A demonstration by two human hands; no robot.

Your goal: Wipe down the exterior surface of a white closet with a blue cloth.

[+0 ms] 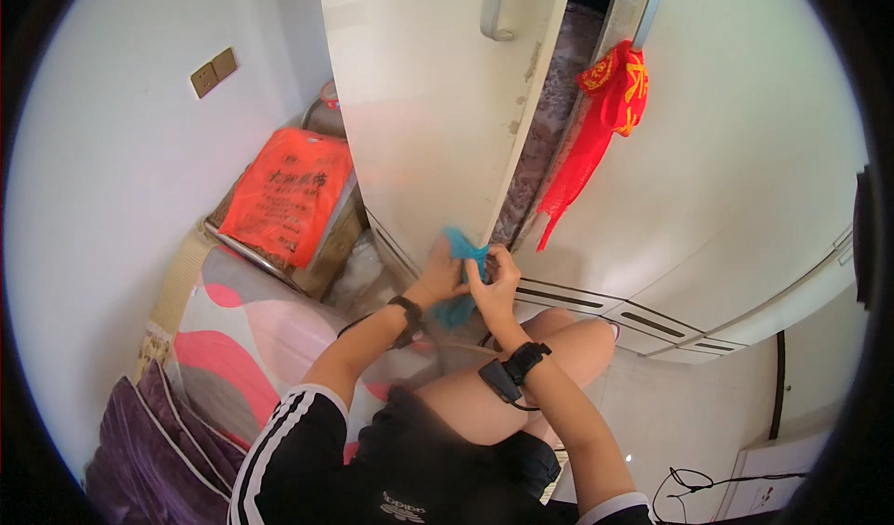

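black shirt (410, 464) nearest camera, bare legs (484, 390) bent beyond it; forearms reach forward. left hand (441, 274) and right hand (498, 288) meet just in front of cream door (419, 106). both hands' fingers narrow, holding thin blue material (464, 244) bunched between them; lower part hangs under wrists, likely because only top is gripped. two-handed hold probably keeps limp stuff taut. red cloth (622, 97) hangs from handle, seemingly knotted there. orange bag (289, 190) lies flat beside patterned sheet (223, 325), apparently supported from below.
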